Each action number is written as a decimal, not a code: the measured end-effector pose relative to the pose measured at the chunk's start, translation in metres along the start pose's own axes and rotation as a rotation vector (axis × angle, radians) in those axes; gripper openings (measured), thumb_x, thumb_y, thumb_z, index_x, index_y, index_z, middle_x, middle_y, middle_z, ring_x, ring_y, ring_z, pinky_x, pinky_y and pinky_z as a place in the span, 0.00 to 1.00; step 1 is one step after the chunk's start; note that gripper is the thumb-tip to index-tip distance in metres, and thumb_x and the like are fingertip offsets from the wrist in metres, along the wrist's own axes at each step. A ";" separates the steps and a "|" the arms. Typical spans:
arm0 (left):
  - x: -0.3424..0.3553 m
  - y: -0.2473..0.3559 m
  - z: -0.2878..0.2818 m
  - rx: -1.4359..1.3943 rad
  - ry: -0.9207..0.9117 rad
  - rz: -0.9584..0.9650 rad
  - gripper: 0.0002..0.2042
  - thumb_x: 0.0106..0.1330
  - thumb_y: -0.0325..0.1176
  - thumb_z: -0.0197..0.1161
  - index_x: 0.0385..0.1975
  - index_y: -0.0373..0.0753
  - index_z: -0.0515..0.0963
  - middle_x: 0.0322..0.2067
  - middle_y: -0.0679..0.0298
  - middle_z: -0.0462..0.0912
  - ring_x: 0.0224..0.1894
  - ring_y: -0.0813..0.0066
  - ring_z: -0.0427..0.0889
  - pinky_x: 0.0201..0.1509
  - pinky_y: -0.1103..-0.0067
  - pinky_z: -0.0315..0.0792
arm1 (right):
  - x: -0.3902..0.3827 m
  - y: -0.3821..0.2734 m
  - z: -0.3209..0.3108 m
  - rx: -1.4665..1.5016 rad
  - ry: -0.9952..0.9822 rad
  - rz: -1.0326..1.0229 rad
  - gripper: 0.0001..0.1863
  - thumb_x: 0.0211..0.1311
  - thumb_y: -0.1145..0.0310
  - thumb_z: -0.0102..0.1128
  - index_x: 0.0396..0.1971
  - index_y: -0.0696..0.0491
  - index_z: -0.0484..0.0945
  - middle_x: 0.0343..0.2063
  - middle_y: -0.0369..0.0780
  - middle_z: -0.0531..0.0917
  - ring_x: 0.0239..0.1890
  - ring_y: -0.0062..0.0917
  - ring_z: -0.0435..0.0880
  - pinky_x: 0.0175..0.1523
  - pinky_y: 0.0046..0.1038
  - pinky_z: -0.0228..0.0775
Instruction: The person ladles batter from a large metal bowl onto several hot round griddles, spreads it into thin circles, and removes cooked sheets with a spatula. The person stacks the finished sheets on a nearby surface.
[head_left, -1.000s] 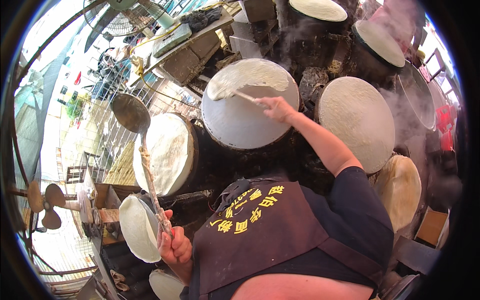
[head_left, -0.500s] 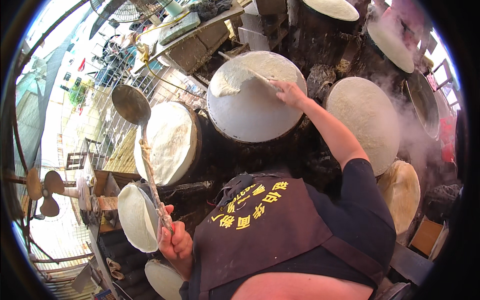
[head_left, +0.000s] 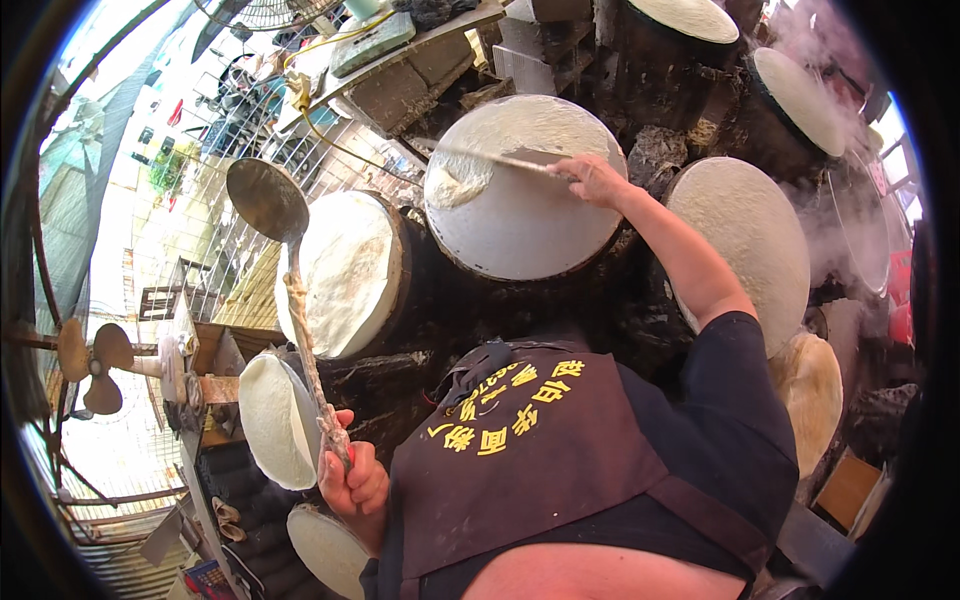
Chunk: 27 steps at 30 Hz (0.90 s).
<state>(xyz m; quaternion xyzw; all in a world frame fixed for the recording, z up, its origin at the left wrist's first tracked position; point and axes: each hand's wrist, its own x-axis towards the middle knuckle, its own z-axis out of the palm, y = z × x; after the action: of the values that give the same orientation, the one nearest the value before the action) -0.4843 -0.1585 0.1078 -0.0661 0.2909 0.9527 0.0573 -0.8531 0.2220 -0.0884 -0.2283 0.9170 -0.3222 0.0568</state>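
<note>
My left hand (head_left: 355, 480) is wrapped round the long, cloth-bound handle of a ladle (head_left: 268, 198). Its dark metal bowl is raised at the left, in front of a pancake-covered griddle. My right hand (head_left: 595, 183) grips a thin wooden batter spreader (head_left: 500, 159), which lies across the round griddle (head_left: 520, 240) ahead of me. Pale batter (head_left: 545, 122) coats that griddle's far part, with a thicker lump (head_left: 463, 187) at its left. The near part shows bare grey metal.
More round griddles with pale pancakes stand about me: one at left (head_left: 345, 275), one lower left (head_left: 268, 420), one at right (head_left: 745, 240). A browned pancake (head_left: 808, 400) is by my right elbow. Steam (head_left: 835, 215) rises at right; a small fan (head_left: 100, 365) is at far left.
The spreader has swung to lie flatter across the griddle, its tip shifting nearer on the left. Batter reaches further along the right rim. The ladle stays in my left hand.
</note>
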 end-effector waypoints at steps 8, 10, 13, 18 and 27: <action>0.001 -0.008 0.006 0.031 0.029 0.056 0.26 0.74 0.42 0.47 0.66 0.37 0.50 0.17 0.68 0.60 0.10 0.87 0.53 0.06 0.87 0.52 | -0.020 -0.007 -0.039 -0.040 -0.035 -0.017 0.22 0.53 0.82 0.50 0.46 0.46 0.81 0.36 0.44 0.81 0.45 0.38 0.78 0.53 0.34 0.68; 0.003 -0.010 0.009 0.021 0.033 0.048 0.26 0.74 0.42 0.47 0.66 0.37 0.50 0.17 0.68 0.60 0.10 0.88 0.53 0.06 0.87 0.52 | -0.011 -0.002 -0.025 -0.034 -0.027 -0.054 0.23 0.52 0.83 0.49 0.46 0.46 0.80 0.37 0.44 0.80 0.46 0.38 0.77 0.53 0.34 0.68; 0.002 -0.013 0.014 0.019 0.047 0.055 0.27 0.74 0.43 0.47 0.66 0.37 0.49 0.17 0.69 0.60 0.10 0.88 0.53 0.06 0.88 0.52 | -0.018 0.003 -0.029 -0.048 -0.152 -0.092 0.25 0.49 0.84 0.48 0.46 0.45 0.80 0.39 0.43 0.80 0.47 0.38 0.77 0.54 0.34 0.68; -0.002 -0.021 0.015 -0.021 0.059 0.061 0.28 0.74 0.43 0.46 0.67 0.38 0.47 0.17 0.69 0.59 0.10 0.88 0.52 0.07 0.88 0.53 | -0.037 0.029 -0.064 -0.042 -0.148 -0.052 0.26 0.45 0.84 0.49 0.43 0.44 0.82 0.38 0.41 0.80 0.46 0.36 0.77 0.53 0.34 0.69; 0.015 -0.023 0.017 -0.013 -0.078 -0.049 0.27 0.76 0.43 0.42 0.70 0.45 0.44 0.19 0.68 0.59 0.08 0.90 0.48 0.06 0.90 0.50 | -0.069 0.033 -0.041 -0.097 -0.063 -0.144 0.24 0.48 0.85 0.49 0.43 0.46 0.81 0.36 0.42 0.79 0.46 0.39 0.77 0.51 0.35 0.68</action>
<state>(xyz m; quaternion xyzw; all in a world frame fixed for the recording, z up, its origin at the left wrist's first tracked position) -0.4970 -0.1287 0.1066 -0.0364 0.2807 0.9547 0.0915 -0.8141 0.2991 -0.0796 -0.3062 0.9104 -0.2734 0.0510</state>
